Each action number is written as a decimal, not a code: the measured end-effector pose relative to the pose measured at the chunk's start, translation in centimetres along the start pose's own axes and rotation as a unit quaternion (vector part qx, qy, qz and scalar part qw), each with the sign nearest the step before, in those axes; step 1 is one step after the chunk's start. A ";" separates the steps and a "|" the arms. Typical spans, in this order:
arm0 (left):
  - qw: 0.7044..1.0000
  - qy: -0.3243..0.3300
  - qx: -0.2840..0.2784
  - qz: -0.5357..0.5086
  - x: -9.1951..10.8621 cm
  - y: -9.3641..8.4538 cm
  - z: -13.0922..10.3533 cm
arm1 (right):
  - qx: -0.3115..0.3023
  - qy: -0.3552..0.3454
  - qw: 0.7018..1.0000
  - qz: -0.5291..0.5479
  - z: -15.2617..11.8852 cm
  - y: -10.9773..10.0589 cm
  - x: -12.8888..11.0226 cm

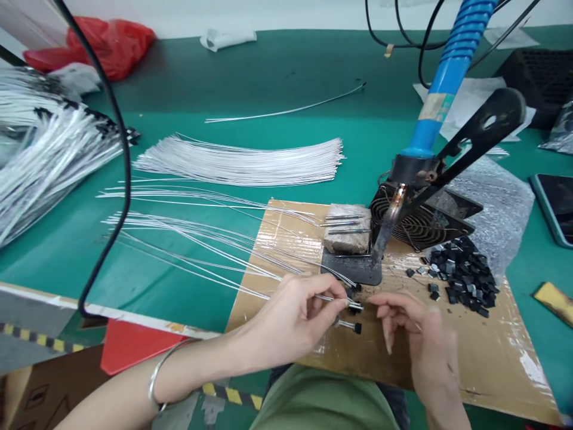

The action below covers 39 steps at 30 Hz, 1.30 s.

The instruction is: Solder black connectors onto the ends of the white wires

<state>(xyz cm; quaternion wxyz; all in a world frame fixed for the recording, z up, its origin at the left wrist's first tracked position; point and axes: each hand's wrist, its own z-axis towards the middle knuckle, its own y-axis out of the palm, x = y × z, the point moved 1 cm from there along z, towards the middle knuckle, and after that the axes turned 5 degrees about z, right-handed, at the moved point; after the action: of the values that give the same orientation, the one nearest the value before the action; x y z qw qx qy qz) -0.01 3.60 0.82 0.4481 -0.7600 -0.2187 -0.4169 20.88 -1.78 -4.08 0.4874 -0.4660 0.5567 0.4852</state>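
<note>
My left hand (pixel 304 310) pinches the ends of thin white wires just above the cardboard (pixel 483 370). My right hand (pixel 416 334) hovers close to the wire tips, its fingers curved and apart, with nothing visible in them. More white wires (pixel 192 230) run leftward from the cardboard onto the green table. Below the pinched ends lies a small black piece (pixel 357 328) on a wire end. A soldering iron in a blue holder (pixel 432 125) stands behind my hands, beside a sponge block (pixel 347 233). Small black pieces (pixel 465 275) are heaped to the right.
A neat bundle of white wires (pixel 242 161) lies behind, with a larger pile (pixel 58 155) at left. A black fan (pixel 416 221), bubble wrap (pixel 496 209) and a phone (pixel 557 206) are at right. A black cable (pixel 128 179) hangs across the left side.
</note>
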 end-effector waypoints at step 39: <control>0.968 0.164 0.129 0.139 0.6 1.4 0.0 | 0.215 0.066 0.967 -0.117 -0.6 -5.0 1.9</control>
<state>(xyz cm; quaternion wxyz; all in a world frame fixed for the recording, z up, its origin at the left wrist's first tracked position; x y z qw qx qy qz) 1.31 2.88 0.57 0.6256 -0.6402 -0.0864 -0.4375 25.63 -2.92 -6.33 0.5916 -0.4430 0.6208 0.2613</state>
